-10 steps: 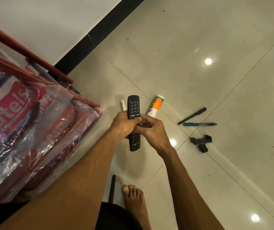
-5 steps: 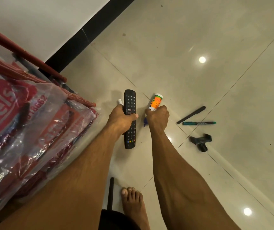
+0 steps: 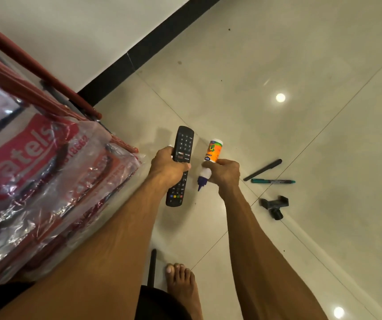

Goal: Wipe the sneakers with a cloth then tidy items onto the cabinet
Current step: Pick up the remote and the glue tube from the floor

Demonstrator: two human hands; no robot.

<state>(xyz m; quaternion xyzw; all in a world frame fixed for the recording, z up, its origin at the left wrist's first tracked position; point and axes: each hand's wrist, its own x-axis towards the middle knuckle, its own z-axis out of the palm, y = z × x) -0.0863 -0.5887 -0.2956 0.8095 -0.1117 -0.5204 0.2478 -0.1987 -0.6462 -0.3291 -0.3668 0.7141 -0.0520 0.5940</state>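
The hands had parted since a second earlier, when both met on the remote; the right one had gone over to the small things beside it. In the head view the left hand (image 3: 169, 165) was clamped round the middle of the remote (image 3: 184, 142), carried above the floor (image 3: 301, 54) with its keys up. The right hand (image 3: 225, 174) pinched a white glue bottle (image 3: 205, 174), blue nozzle pointing down, with its fingers at the near end of the orange tube (image 3: 214, 150); whether the tube was lifted too could not be told. A black pen (image 3: 262, 169), a green pen (image 3: 273, 181) and a black clamp (image 3: 274, 205) lay near the right hand on the tiles, and a plastic-wrapped red frame (image 3: 35, 158) stood at the left. No sneakers, cloth or plain cabinet top showed. The gathering looked partly done; it would go best by seating bottle and tube firmly in one palm before reaching for the pens, lest the round tube roll away.
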